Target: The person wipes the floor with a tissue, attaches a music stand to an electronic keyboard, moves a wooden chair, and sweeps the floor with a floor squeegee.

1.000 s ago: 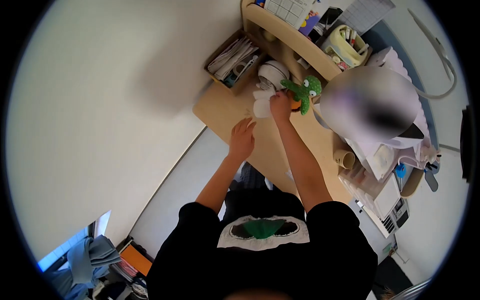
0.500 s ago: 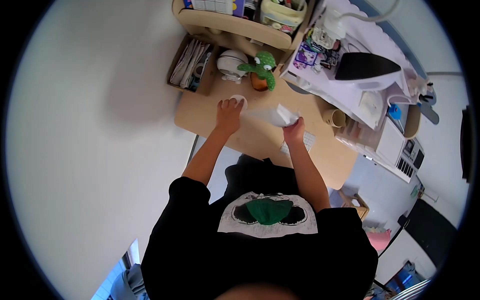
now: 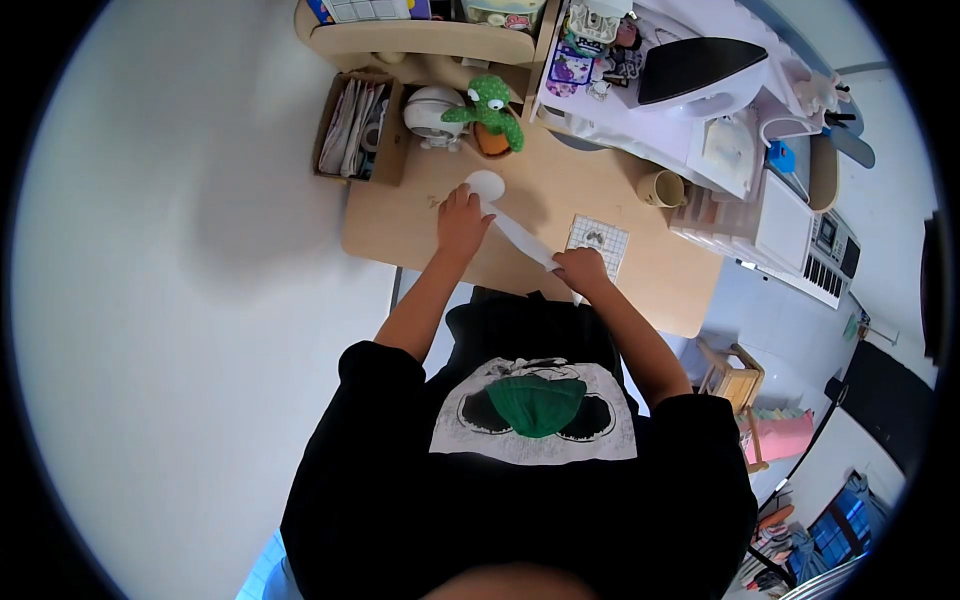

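Note:
A strip of thin white paper [image 3: 522, 238] stretches slantwise between my hands, above the wooden desk. My left hand [image 3: 461, 224] is closed at its upper end, fingers bent, right beside a white round thing [image 3: 487, 184] that looks like a paper roll or disc. Whether strip and round thing are joined is hidden by my fingers. My right hand [image 3: 583, 271] pinches the lower end, and a small tip of paper hangs below it. Just past that hand lies a pad or booklet with a grid pattern [image 3: 607, 238].
Along the desk's back stand a box of papers [image 3: 357, 128], a white rounded device [image 3: 434, 118] and a green cactus toy [image 3: 490, 100] in an orange pot. A mug [image 3: 661, 189] is at the right, near a lilac shelf holding an iron [image 3: 702, 72]. A wall borders the left.
My right hand has moved down toward me, and the loose paper is now drawn into a narrow strip. My left hand has shifted slightly, uncovering more of the white round thing. The view has turned a little.

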`<control>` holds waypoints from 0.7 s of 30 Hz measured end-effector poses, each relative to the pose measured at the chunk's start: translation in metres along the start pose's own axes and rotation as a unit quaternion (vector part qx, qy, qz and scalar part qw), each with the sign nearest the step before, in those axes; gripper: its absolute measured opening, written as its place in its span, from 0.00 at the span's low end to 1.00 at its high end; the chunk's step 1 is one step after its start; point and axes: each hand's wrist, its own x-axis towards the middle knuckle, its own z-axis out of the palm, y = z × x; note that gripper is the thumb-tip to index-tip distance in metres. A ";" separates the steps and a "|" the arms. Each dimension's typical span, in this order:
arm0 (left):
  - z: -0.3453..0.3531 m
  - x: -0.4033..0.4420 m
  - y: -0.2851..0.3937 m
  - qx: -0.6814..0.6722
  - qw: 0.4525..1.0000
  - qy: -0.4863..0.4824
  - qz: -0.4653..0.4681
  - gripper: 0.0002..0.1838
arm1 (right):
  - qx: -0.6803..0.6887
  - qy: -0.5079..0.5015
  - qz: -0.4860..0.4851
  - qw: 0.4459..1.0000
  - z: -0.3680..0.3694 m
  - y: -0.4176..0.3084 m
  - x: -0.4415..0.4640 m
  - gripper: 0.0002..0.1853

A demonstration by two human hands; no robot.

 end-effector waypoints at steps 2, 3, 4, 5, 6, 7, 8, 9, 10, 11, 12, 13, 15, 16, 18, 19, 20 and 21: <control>0.000 0.003 0.009 0.067 0.997 0.041 -0.017 0.34 | -0.073 0.150 -0.052 0.985 0.006 0.005 -0.003 0.11; -0.001 0.006 0.011 0.066 0.997 0.039 -0.012 0.34 | -0.071 0.150 -0.046 0.985 0.004 0.007 -0.008 0.11; -0.003 0.008 0.013 0.080 0.996 0.042 0.026 0.33 | -0.030 0.225 -0.034 0.973 0.002 0.010 -0.014 0.10; -0.002 0.008 0.013 0.093 0.993 0.045 0.063 0.32 | 0.011 0.298 -0.023 0.954 0.002 0.012 -0.019 0.09; -0.001 0.008 0.013 0.094 0.992 0.043 0.067 0.32 | 0.013 0.299 -0.020 0.954 0.007 0.018 -0.021 0.09; 0.000 0.009 0.014 0.063 0.996 0.000 0.068 0.31 | 0.061 0.287 0.000 0.956 0.013 0.024 -0.022 0.09; 0.001 0.010 0.015 0.031 0.996 -0.042 0.071 0.31 | 0.109 0.276 0.020 0.955 0.018 0.029 -0.022 0.10; -0.003 0.011 0.019 0.031 0.996 -0.043 0.076 0.31 | 0.193 0.186 0.139 0.953 0.002 0.018 -0.030 0.15; -0.009 0.009 0.024 0.051 0.995 -0.046 0.067 0.31 | 0.194 0.188 0.143 0.952 0.007 0.021 -0.028 0.15; -0.014 0.008 0.028 0.072 0.995 -0.050 0.057 0.32 | 0.341 0.289 0.130 0.885 0.018 0.026 -0.020 0.17; -0.012 0.006 0.031 0.073 0.994 -0.051 0.058 0.32 | 0.474 0.378 0.110 0.787 0.030 0.032 -0.010 0.20; -0.014 0.005 0.031 0.084 0.992 -0.035 0.085 0.30 | 0.604 0.413 0.059 0.679 0.031 0.028 0.003 0.22; -0.009 0.007 0.027 0.097 0.989 -0.020 0.112 0.29 | 0.728 0.333 0.052 0.597 0.014 0.025 0.003 0.23; 0.003 0.010 0.021 0.114 0.984 -0.008 0.139 0.28 | 0.830 0.243 0.041 0.500 0.004 0.024 0.002 0.23; 0.019 0.012 0.013 0.131 0.977 0.003 0.167 0.27 | 0.838 0.157 0.001 0.523 0.004 0.028 0.009 0.25; 0.023 0.011 0.012 0.111 0.978 0.014 0.175 0.26 | 0.625 0.115 0.023 0.772 -0.013 0.016 0.004 0.25; 0.026 0.011 0.011 0.091 0.979 0.026 0.183 0.25 | 0.343 0.061 0.043 0.936 -0.022 0.005 0.002 0.25; 0.027 0.011 0.010 0.092 0.979 0.025 0.183 0.25 | 0.214 0.090 0.104 0.967 -0.005 0.000 0.010 0.24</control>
